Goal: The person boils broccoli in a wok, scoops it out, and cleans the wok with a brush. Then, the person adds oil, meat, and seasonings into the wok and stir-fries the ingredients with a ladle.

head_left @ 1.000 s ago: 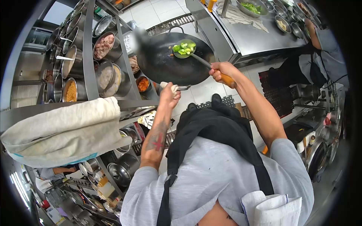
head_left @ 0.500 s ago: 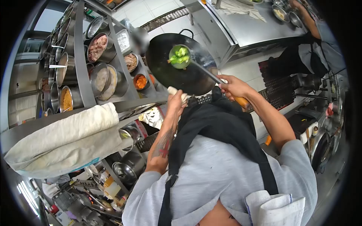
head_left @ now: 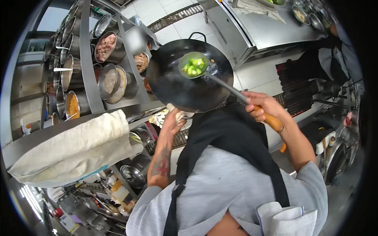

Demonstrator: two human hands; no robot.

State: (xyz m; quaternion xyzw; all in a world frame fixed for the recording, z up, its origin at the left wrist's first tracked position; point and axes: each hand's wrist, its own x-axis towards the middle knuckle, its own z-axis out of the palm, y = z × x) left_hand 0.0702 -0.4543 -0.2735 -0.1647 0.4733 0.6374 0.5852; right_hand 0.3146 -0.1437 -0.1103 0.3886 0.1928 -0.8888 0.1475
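A dark wok (head_left: pixel 173 88) hangs in front of my apron, with a loop handle on its far rim. My left hand (head_left: pixel 172 122) is closed around a folded cloth (head_left: pixel 180 115) at the wok's near-side handle. My right hand (head_left: pixel 265 108) grips the wooden handle (head_left: pixel 274 122) of a long ladle (head_left: pixel 228 89). The ladle's bowl is over the wok and holds chopped green vegetables (head_left: pixel 194 67). One small orange-brown piece lies inside the wok beside the ladle. The wok's handle is mostly hidden by the cloth and fingers.
On the left, a metal rack (head_left: pixel 91 67) carries several food containers, one with raw meat (head_left: pixel 105 47). A rolled cloth (head_left: pixel 75 145) lies on its edge. A steel counter (head_left: pixel 271 27) stands at the far right, with another person's dark apron beside it. Pots sit lower left.
My left hand has moved left and toward me with the wok. My right hand has shifted right and toward me with the ladle. The wok now hides the container of orange food.
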